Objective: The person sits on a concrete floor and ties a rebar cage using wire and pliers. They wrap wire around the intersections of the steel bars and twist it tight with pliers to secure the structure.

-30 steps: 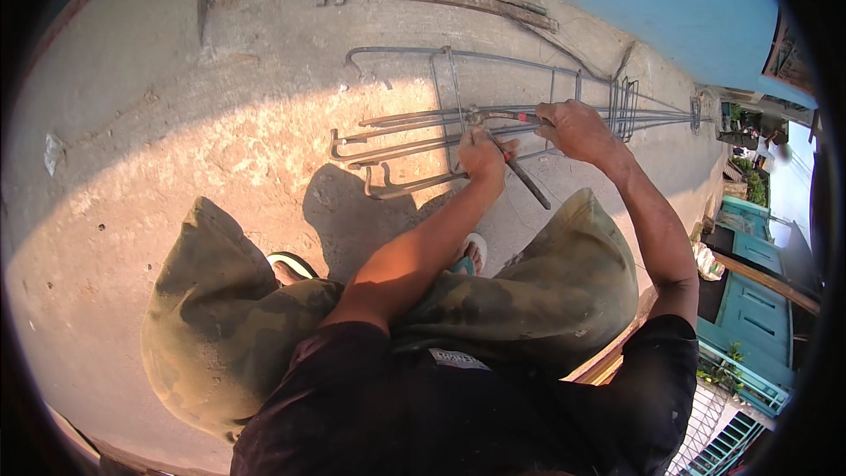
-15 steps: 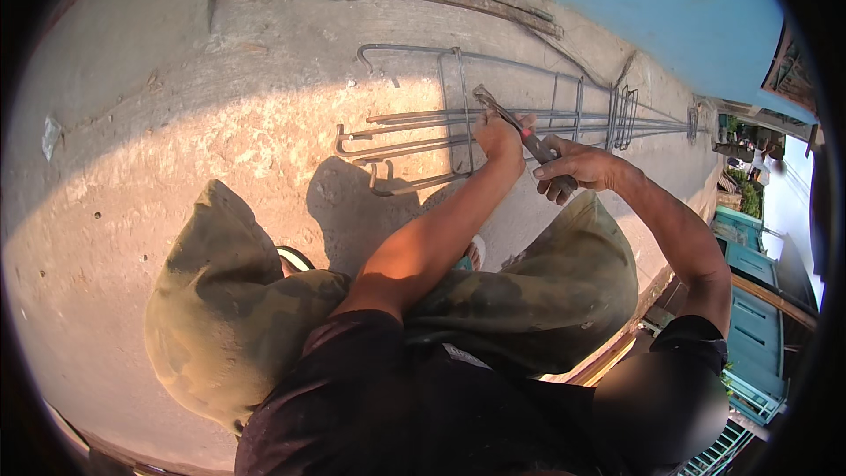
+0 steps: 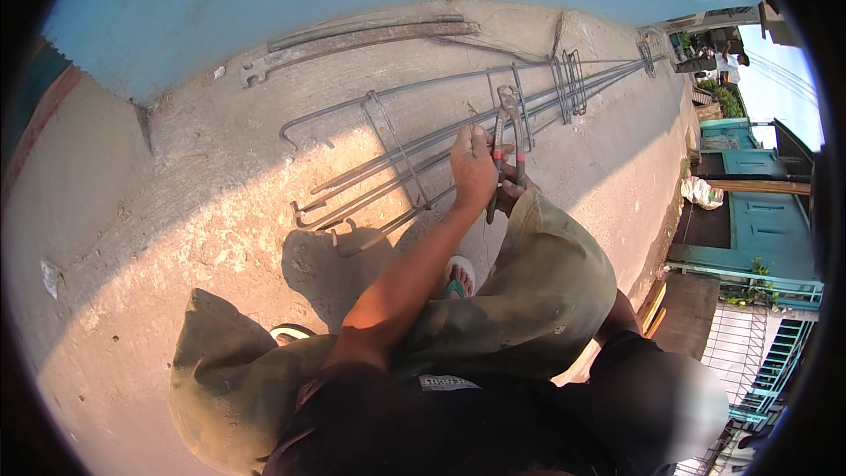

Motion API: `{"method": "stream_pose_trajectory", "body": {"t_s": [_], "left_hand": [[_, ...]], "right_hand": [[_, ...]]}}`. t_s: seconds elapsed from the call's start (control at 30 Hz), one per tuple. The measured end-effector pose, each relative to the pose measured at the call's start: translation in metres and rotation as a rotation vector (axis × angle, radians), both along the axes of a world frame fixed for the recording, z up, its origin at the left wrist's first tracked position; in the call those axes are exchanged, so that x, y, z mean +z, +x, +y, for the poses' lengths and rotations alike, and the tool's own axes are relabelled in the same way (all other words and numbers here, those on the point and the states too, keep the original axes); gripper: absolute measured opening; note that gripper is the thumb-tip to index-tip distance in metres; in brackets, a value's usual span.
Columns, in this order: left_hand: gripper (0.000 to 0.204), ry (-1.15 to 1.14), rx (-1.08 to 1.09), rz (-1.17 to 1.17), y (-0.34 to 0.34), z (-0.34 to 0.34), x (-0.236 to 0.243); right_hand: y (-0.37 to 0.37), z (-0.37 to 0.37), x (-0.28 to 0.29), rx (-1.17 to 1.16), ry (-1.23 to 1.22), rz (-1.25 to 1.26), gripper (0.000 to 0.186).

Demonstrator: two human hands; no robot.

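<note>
Pincers [image 3: 508, 106] are gripped at the handles by the right hand [image 3: 509, 197], long axis pointed away from the body toward the rebar [image 3: 388, 159], with the left hand [image 3: 474, 169], its hold unclear, positioned just left.

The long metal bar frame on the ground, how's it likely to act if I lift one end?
The bar frame would probably feel heavy, since several long metal bars run through it. It may flex or twist somewhat, as the bars look slender. Dragged along, it could snag, because its hooked ends stick out.
</note>
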State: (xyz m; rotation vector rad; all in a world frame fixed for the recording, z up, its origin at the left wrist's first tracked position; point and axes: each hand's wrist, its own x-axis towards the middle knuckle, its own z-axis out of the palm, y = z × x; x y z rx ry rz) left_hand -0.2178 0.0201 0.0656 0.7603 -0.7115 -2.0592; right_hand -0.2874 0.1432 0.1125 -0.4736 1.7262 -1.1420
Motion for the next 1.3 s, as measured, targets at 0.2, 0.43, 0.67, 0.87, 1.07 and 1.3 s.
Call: {"method": "stream_pose_trajectory", "body": {"t_s": [0.2,0.43,0.67,0.87,1.07,1.3], "left_hand": [[0.032,-0.539,-0.292,-0.226,0.006,0.040,-0.036],[0.035,-0.644,-0.115,-0.226,-0.005,-0.012,-0.002],[0.031,-1.015,0.169,-0.442,-0.041,-0.094,0.063],[0.032,-0.936,0.349,-0.342,-0.126,-0.120,0.181],[0.033,-0.967,0.128,-0.295,-0.108,-0.155,0.261],[0.028,-0.822,-0.324,-0.260,-0.077,-0.179,0.273]], "right_hand": [[-0.026,0.059,-0.046,-0.639,-0.324,-0.142,0.046],[-0.219,0.136,-0.051,-0.773,-0.009,0.085,0.053],[-0.255,-0.024,0.026,-0.204,0.051,0.842,0.065],[-0.109,-0.154,0.117,0.114,-0.540,0.124,0.060],[-0.113,-0.177,0.195,0.174,-0.540,0.284,0.049],[-0.176,-0.147,0.241,0.486,-0.401,1.253,0.033]]}}
